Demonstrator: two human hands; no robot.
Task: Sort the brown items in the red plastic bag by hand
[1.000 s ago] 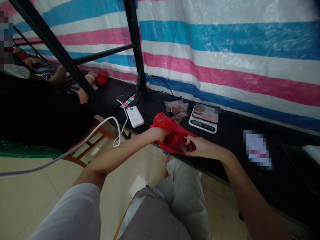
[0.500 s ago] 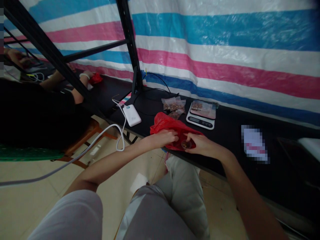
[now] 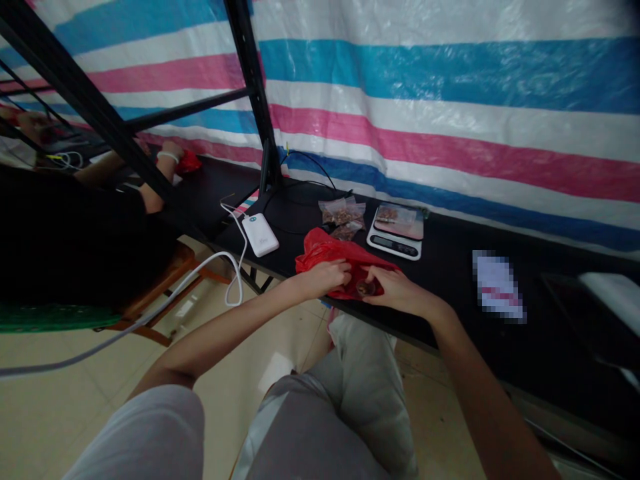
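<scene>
A red plastic bag point(image 3: 323, 247) lies at the front edge of the black table with its mouth facing me. My left hand point(image 3: 329, 276) has its fingers curled closed on the bag's edge. Reaching into the opening from the right, my right hand point(image 3: 397, 289) curves its thumb and fingers round a small round clear cup point(image 3: 366, 288). Something brown shows in the cup, too small to name. Behind the bag lie clear zip bags point(image 3: 345, 213) of small brown pieces. A white digital scale point(image 3: 395, 244) stands behind my right hand, and a zip bag point(image 3: 397, 215) rests on its plate.
A white power bank point(image 3: 261, 235) with a white cable lies to the left. A black metal frame point(image 3: 257, 100) rises behind it. Past the frame, a co-worker's hand point(image 3: 171, 151) is near another red bag point(image 3: 190, 161). A blurred-out item point(image 3: 499, 287) lies to the right.
The view has shifted slightly, so everything sits a little further left. Both hands keep nearly the same places at the red bag, and the cup stays by my right fingers.
</scene>
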